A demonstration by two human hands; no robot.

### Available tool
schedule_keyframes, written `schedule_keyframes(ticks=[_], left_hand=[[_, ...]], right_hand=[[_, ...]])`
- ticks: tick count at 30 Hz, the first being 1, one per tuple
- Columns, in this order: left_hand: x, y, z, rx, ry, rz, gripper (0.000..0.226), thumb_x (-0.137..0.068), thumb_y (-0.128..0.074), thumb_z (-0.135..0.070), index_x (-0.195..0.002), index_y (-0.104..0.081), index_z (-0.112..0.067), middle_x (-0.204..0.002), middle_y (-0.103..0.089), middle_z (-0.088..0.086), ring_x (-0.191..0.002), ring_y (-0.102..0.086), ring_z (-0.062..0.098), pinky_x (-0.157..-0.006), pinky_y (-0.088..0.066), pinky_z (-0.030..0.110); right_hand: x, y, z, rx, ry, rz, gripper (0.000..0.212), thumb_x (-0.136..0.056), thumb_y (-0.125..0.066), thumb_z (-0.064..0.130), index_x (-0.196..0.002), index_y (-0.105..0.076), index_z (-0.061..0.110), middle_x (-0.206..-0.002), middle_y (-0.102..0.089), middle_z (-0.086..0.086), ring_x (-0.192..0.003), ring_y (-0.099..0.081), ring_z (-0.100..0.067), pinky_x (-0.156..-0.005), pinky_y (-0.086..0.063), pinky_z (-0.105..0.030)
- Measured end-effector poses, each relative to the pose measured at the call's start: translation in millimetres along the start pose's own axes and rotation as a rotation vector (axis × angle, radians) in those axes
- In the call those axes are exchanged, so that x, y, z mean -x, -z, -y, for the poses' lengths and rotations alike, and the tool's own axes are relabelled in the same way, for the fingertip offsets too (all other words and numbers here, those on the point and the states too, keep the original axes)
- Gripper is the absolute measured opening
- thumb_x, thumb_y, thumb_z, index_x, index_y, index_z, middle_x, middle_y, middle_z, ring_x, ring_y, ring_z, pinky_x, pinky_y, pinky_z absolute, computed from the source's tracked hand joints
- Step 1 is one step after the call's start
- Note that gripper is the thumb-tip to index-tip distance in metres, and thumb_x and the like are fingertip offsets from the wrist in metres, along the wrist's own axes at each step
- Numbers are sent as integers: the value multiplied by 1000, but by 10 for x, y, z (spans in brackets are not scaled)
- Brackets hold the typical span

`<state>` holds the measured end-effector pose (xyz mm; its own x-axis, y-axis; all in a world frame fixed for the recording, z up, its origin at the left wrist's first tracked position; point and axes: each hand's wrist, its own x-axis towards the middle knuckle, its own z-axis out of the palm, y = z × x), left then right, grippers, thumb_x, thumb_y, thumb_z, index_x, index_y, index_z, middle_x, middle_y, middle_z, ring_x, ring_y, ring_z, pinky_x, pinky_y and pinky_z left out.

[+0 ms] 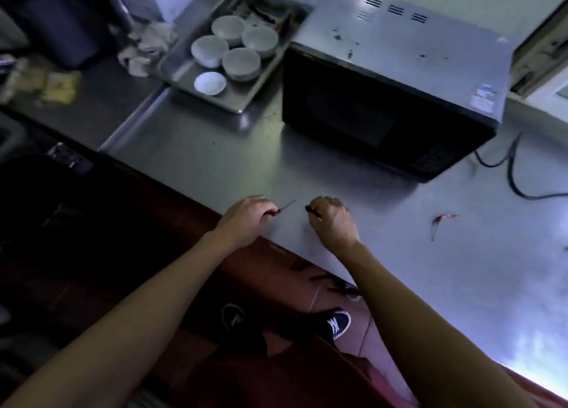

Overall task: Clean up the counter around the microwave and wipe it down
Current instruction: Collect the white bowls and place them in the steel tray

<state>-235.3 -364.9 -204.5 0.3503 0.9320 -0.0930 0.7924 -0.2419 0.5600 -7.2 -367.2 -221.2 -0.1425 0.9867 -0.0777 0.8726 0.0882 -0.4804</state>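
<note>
A black-fronted microwave [384, 79] with a grey, speckled top stands on the steel counter [215, 162]. Near the counter's front edge my left hand [246, 217] pinches a small dark red scrap with a thin stem [284, 206] poking out. A short way to its right my right hand [330, 220] has its fingers curled round another small dark red scrap [308, 208]. A further red chili scrap [439, 223] lies loose on the counter to the right. Dark crumbs dot the microwave top and the counter beside it.
A metal tray [184, 66] with several upturned white bowls and a small saucer stands left of the microwave. A crumpled rag [147, 45] lies beside it. A black cable [513, 174] trails right of the microwave. Red floor tiles and my shoes show below the counter edge.
</note>
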Motion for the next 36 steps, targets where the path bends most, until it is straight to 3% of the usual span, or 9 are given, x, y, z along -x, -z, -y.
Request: schedule_keyframes(ticks=[4, 12, 15, 24, 29, 33, 36], left_hand=[[452, 471, 677, 4, 51, -88, 18, -90, -65, -7, -107, -72, -10, -105, -69, 5, -98, -64, 25, -88, -52, 40], [1071, 1198, 1526, -9, 185, -192, 21, -95, -63, -12, -114, -71, -15, -109, -66, 0, -100, -62, 18, -90, -49, 30], [1148, 1378, 1777, -16, 239, -192, 21, -97, -61, -14, -114, -71, -18, -107, -65, -1, -99, -63, 19, -90, -51, 37], [665, 1817, 2254, -40, 250, -183, 19, -95, -62, -11, -112, -72, -14, -108, -68, 1, -100, -64, 20, -91, -51, 37], [53, 2079, 2454, -78, 230, -145, 20, -93, -62, -7, -109, -73, -13, -108, -70, 2, -102, -64, 20, -92, -50, 37], [-392, 2275, 2546, -111, 231, -129, 22, -94, -61, -8, -111, -73, -14, -110, -69, 0, -102, -62, 18, -88, -46, 27], [-705, 2411, 2564, -132, 198, -121, 21, -93, -63, -7, -110, -74, -12, -109, -70, 3, -100, -63, 21, -87, -50, 33]], right_hand=[[-216, -308, 797, 12, 112, 57, 17, -95, -61, 23, -106, -68, 12, -99, -66, -9, -97, -58, -33, -75, -47, -39], [-544, -679, 1996, 6, 284, 142, 16, -91, -65, 21, -105, -70, 17, -97, -69, -5, -93, -62, -26, -78, -53, -38], [-689, -751, 2255, -2, 337, 135, 15, -92, -65, 22, -104, -71, 16, -95, -69, -5, -89, -62, -25, -78, -54, -39], [-1485, -875, 2539, 21, 347, 135, 16, -94, -63, 23, -106, -70, 15, -99, -68, -7, -95, -61, -28, -81, -53, -41], [-2122, -859, 2491, -28, 282, 82, 15, -94, -64, 24, -105, -71, 17, -100, -68, -4, -93, -64, -24, -73, -53, -36], [-2567, -784, 2393, -90, 231, 66, 15, -93, -65, 24, -105, -72, 16, -105, -69, -4, -96, -65, -24, -72, -55, -36], [-2813, -681, 2288, -110, 163, 20, 19, -91, -65, 29, -107, -72, 23, -104, -69, -5, -96, -65, -27, -76, -56, -38]])
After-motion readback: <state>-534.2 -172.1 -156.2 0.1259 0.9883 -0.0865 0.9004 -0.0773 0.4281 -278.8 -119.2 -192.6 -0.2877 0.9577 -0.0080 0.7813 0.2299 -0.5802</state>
